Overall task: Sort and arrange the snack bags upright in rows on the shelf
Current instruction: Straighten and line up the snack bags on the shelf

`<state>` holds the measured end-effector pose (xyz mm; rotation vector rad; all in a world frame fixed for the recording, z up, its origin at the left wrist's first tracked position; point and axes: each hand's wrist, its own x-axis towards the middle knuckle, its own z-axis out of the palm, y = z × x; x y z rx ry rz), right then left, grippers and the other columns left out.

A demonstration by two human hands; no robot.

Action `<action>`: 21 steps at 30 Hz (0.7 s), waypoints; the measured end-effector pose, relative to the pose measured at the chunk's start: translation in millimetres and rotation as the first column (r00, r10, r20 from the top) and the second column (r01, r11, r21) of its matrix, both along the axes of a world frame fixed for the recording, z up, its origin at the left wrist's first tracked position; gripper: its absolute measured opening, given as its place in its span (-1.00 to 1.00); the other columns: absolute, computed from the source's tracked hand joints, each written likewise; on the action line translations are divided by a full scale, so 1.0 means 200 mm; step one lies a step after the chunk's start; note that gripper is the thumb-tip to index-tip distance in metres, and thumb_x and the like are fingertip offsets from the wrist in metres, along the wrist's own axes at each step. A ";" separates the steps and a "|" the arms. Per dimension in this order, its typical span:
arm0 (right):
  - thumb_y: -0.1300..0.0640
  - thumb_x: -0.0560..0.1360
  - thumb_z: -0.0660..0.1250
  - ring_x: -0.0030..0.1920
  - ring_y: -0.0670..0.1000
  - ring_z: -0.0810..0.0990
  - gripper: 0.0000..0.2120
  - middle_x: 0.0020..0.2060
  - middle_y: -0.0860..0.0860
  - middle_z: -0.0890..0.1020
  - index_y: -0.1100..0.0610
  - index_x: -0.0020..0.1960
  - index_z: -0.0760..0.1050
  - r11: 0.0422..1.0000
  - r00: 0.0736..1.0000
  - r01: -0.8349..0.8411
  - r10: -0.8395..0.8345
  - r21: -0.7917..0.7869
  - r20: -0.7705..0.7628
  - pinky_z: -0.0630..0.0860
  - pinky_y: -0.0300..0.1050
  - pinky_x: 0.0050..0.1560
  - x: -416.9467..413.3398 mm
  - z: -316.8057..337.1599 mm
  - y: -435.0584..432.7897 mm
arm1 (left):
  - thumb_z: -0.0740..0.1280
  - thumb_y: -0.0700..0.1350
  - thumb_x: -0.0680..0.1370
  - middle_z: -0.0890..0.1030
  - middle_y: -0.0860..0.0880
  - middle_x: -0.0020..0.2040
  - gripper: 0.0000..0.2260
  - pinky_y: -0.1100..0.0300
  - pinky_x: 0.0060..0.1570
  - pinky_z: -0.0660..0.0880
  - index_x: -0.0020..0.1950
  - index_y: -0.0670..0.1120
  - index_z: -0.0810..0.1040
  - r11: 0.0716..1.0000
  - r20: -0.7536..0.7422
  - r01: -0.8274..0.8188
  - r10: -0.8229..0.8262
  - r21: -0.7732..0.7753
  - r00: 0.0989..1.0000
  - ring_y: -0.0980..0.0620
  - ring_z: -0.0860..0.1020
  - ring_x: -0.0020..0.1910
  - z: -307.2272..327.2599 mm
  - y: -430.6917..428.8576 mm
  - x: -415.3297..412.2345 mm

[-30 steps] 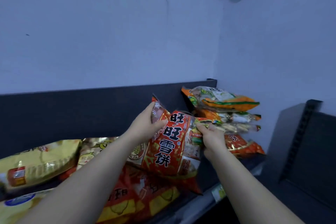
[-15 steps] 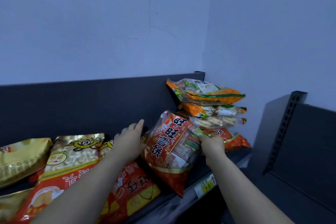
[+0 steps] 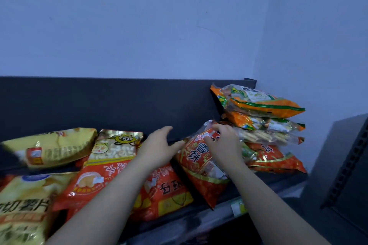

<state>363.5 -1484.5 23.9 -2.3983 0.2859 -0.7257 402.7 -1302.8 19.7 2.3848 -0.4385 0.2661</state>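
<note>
The right hand (image 3: 223,145) has its fingers curled over the top edge of a red rice-cracker bag (image 3: 201,167), holding it propped on its bottom seam and tilted back. I take the grip to be keeping the bag standing while it is settled, since a puffy, pillow-shaped pack like this tends to flop.

The left hand (image 3: 159,149) is spread open and holds nothing. Its thumb reaches toward the bag's left edge, and I cannot tell if it touches. It is probably ready to steady that side.

Just right of the right hand, orange-and-green bags (image 3: 258,105) lie flat in a pile. Under the left forearm a glossy red bag (image 3: 171,191) lies face up. Left of the left hand, a gold-topped puffed-snack bag (image 3: 113,151) and a crinkled yellow bag (image 3: 51,149) also lie flat on the dark shelf (image 3: 274,180). All the film is shiny and creased.
</note>
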 end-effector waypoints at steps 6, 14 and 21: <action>0.04 0.53 0.35 0.30 0.04 0.45 -0.63 0.22 0.02 0.54 0.13 0.30 0.51 0.954 0.955 -0.295 0.296 0.046 -0.019 0.37 -0.10 0.28 0.10 -0.01 0.37 | 0.37 0.08 0.55 0.50 0.05 0.37 -0.49 0.30 0.16 0.34 0.45 -0.03 0.41 0.979 0.081 -0.163 0.173 -0.120 0.982 0.09 0.45 0.34 0.03 0.31 -0.17; -0.45 0.32 0.30 0.40 0.19 0.35 -0.09 0.42 0.11 0.38 0.01 0.51 0.21 0.893 0.830 -0.441 0.445 0.093 -0.336 0.35 0.20 0.35 0.25 -0.10 0.83 | 0.36 0.11 0.55 0.46 0.03 0.41 -0.46 0.12 0.29 0.40 0.49 -0.02 0.36 0.814 -0.006 -0.563 0.569 -0.143 0.823 0.02 0.44 0.36 -0.10 0.98 -0.46; -0.56 0.24 0.27 0.51 0.30 0.06 0.06 0.55 0.14 0.05 -0.10 0.57 0.03 0.940 0.769 -0.312 0.336 0.140 -0.544 0.20 0.30 0.41 0.22 -0.30 0.99 | 0.37 0.11 0.54 0.48 0.02 0.40 -0.44 0.12 0.26 0.44 0.49 -0.03 0.35 0.758 -0.105 -0.649 0.641 -0.071 0.760 0.04 0.47 0.33 -0.23 1.32 -0.63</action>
